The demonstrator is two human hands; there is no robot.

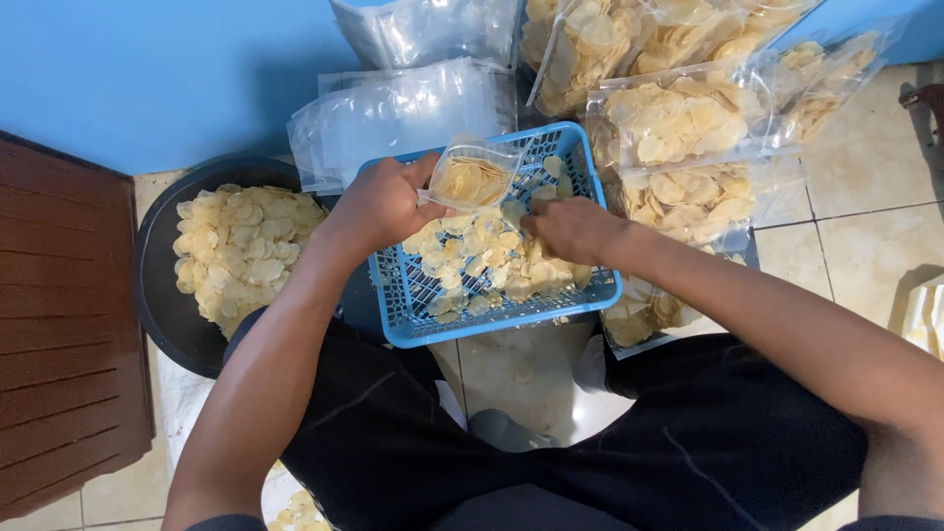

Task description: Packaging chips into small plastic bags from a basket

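Head view: we are looking down past our own arms and black-clad lap at a blue plastic basket (492, 305) sitting on the tiled floor (865, 256) between our knees; we are placing everything else relative to this basket.
Chips: pale yellow chips (482, 261) are lying loose in the basket's middle, likely because the slotted bottom is keeping them gathered within easy reach of both hands.
Small bag: a small clear bag (472, 177) is hanging over the basket's far-left part, mouth tipped toward us, already partly filled with chips; held there, we judge, so anything dropped is falling back into the basket.
Left hand: our left hand (379, 202) is closing narrowly on the small bag's left edge, fingers curled, thumb pinching the film.
Right hand: our right hand (570, 228) is resting on the chips at the basket's right side, fingers bent downward and close together; we cannot tell whether it is actually gripping any.
Black tub: a round black tub (162, 295) of more chips is sitting just left of the basket.
Filled bags: sealed clear bags of chips (678, 123) are piling up behind and right of the basket.
Empty bags: flat empty clear bags (393, 113) are lying behind the basket's far-left corner.
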